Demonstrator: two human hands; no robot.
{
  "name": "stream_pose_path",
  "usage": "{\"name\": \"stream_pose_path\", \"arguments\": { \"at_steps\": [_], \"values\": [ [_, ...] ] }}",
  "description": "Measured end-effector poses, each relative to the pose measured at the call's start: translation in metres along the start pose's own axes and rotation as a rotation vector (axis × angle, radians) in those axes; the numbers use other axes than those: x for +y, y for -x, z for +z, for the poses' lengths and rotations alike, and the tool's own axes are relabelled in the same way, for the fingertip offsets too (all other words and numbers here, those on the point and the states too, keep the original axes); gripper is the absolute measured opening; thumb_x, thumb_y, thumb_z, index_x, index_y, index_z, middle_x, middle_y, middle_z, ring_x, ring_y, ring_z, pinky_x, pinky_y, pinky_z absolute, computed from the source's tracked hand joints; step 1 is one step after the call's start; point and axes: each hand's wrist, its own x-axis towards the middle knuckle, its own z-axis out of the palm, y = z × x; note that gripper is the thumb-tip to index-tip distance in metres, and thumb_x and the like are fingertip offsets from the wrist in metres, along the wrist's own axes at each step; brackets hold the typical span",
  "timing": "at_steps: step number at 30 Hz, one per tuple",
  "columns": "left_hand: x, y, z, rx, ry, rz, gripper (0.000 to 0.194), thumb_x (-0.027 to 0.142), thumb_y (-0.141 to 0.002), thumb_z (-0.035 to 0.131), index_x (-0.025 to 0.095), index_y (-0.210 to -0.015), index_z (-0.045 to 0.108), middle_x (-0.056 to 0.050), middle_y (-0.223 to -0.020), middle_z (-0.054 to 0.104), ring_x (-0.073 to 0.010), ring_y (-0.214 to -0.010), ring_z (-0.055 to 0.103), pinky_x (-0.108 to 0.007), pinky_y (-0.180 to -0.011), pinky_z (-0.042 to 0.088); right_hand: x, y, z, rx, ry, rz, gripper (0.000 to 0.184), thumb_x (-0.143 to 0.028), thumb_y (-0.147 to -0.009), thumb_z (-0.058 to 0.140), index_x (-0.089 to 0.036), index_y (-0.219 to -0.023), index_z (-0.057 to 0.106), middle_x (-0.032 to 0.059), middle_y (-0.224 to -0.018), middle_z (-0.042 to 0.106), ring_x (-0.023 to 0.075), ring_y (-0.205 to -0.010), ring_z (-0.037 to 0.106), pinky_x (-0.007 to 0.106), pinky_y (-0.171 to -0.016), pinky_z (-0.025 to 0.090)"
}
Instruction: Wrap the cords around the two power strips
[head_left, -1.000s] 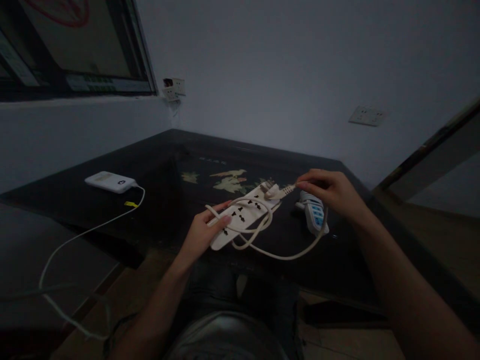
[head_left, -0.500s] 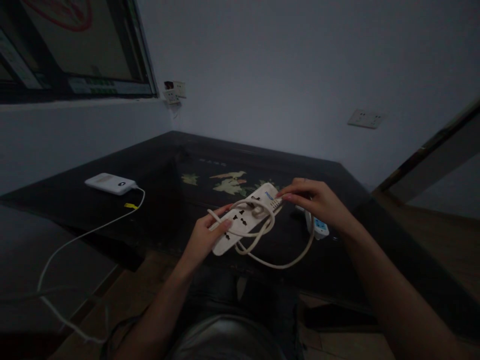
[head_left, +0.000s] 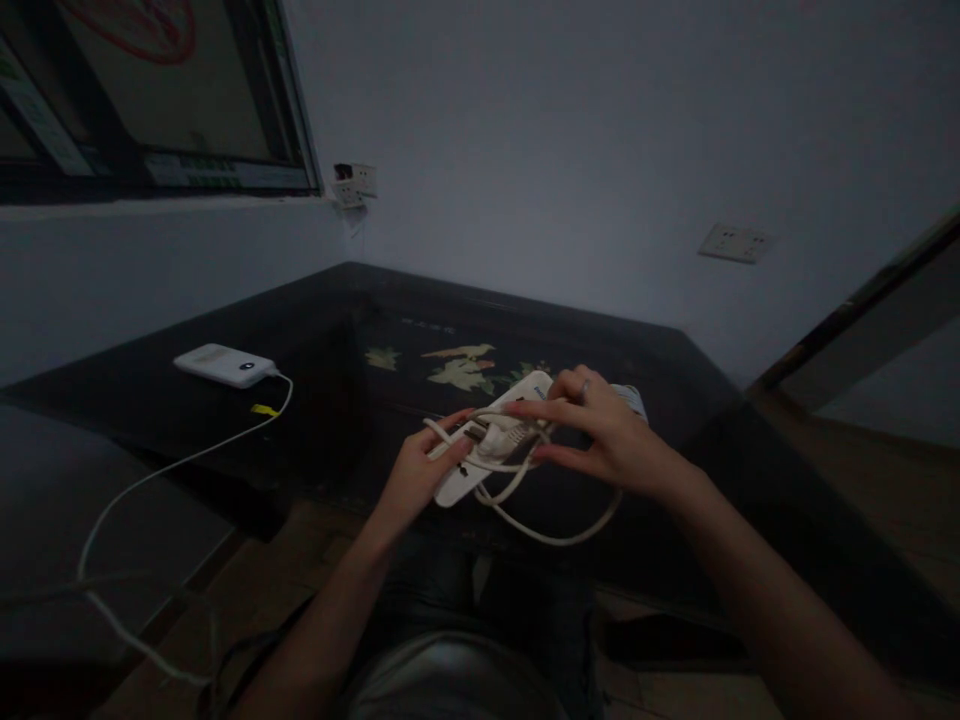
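A white power strip [head_left: 454,489] is held tilted above the dark table, one end toward me. My left hand [head_left: 415,472] grips its near end, thumb on top and fingers around the far side. Loops of its white cord [head_left: 559,542] lie across the sockets and hang below. On the strip's face rests a plug [head_left: 493,440] with dark prongs and a ribbed neck. The thumb and forefinger of my right hand [head_left: 596,425] close around the cord by that neck; their exact contact is partly hidden. A ring is on this hand.
A white power bank [head_left: 225,366] lies on the table's left side, its thin white cable [head_left: 172,468] dropping over the edge. Behind my right hand, a pale block [head_left: 630,398] is partly hidden. Wall sockets [head_left: 733,243] are at the back; bird and flower decoration [head_left: 461,372] marks the tabletop.
My right hand has moved left from the strip's far end to the cord loops over its middle. The plug now shows on the strip's face. My left hand keeps its grip.
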Motion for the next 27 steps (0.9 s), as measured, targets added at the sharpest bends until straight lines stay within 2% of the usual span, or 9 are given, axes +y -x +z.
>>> {"name": "stream_pose_path", "arguments": {
  "at_steps": [2,5,11,13,18,21,24,27],
  "values": [
    [0.0,-0.001,0.0,-0.008,-0.001,0.008,0.065,0.048,-0.068,0.071,0.013,-0.122,0.06,-0.013,-0.11,0.068,-0.026,-0.091,0.065,-0.031,-0.075,0.051,-0.005,-0.002,0.001,-0.025,0.078,-0.032,0.04,-0.025,-0.086,0.055,-0.032,-0.126,0.055,0.0071,-0.094,0.05,0.0209,-0.084,0.044,0.036,-0.077,0.038],
    [0.001,0.0,0.0,-0.012,-0.008,0.026,0.063,0.047,-0.069,0.071,0.013,-0.121,0.06,-0.013,-0.112,0.068,-0.026,-0.094,0.065,-0.031,-0.076,0.051,-0.012,-0.005,0.003,-0.034,0.176,-0.044,0.037,-0.021,-0.085,0.053,-0.031,-0.12,0.06,0.009,-0.097,0.05,0.0223,-0.084,0.042,0.036,-0.074,0.037],
    [0.005,0.006,0.003,-0.036,-0.039,0.036,0.059,0.045,-0.07,0.07,0.014,-0.119,0.062,-0.012,-0.112,0.068,-0.0272,-0.099,0.063,-0.031,-0.08,0.051,-0.02,-0.006,0.021,0.073,0.349,0.074,0.021,-0.017,-0.085,0.05,-0.023,-0.096,0.067,0.0102,-0.09,0.053,0.0231,-0.08,0.043,0.037,-0.071,0.037],
    [0.005,0.006,0.004,-0.031,-0.05,0.04,0.058,0.044,-0.069,0.071,0.013,-0.117,0.063,-0.012,-0.113,0.068,-0.0284,-0.101,0.062,-0.033,-0.083,0.05,-0.02,-0.005,0.026,0.12,0.325,0.106,0.02,-0.015,-0.086,0.049,-0.022,-0.089,0.067,0.0098,-0.09,0.054,0.0228,-0.081,0.046,0.037,-0.071,0.039],
    [0.0,0.003,0.005,0.003,-0.057,0.067,0.057,0.043,-0.067,0.072,0.013,-0.115,0.065,-0.013,-0.113,0.067,-0.0296,-0.104,0.061,-0.036,-0.087,0.049,-0.019,0.002,0.02,0.309,-0.029,0.117,0.016,-0.018,-0.083,0.055,-0.026,-0.091,0.065,0.0083,-0.107,0.057,0.0263,-0.101,0.051,0.044,-0.082,0.042],
    [-0.003,0.003,0.003,0.013,-0.052,0.026,0.061,0.046,-0.067,0.072,0.012,-0.117,0.063,-0.014,-0.109,0.069,-0.0288,-0.096,0.064,-0.035,-0.081,0.051,-0.023,0.008,0.007,0.463,-0.234,0.252,0.007,-0.024,-0.083,0.058,-0.025,-0.086,0.065,0.0071,-0.099,0.062,0.026,-0.098,0.055,0.045,-0.084,0.044],
    [-0.003,0.004,0.002,0.027,-0.003,-0.025,0.066,0.048,-0.066,0.072,0.01,-0.118,0.062,-0.015,-0.106,0.069,-0.0271,-0.089,0.065,-0.033,-0.074,0.052,-0.024,0.015,-0.001,0.568,-0.528,0.41,0.008,-0.031,-0.084,0.058,-0.023,-0.082,0.061,0.006,-0.089,0.065,0.0227,-0.086,0.06,0.039,-0.075,0.049],
    [-0.001,0.006,0.001,0.041,0.04,-0.047,0.067,0.048,-0.065,0.072,0.011,-0.119,0.061,-0.014,-0.104,0.07,-0.0251,-0.084,0.066,-0.031,-0.07,0.052,-0.02,0.021,0.0,0.592,-0.809,0.502,0.014,-0.036,-0.086,0.055,-0.022,-0.084,0.055,0.0056,-0.087,0.067,0.016,-0.062,0.06,0.029,-0.053,0.047]
  ]
}}
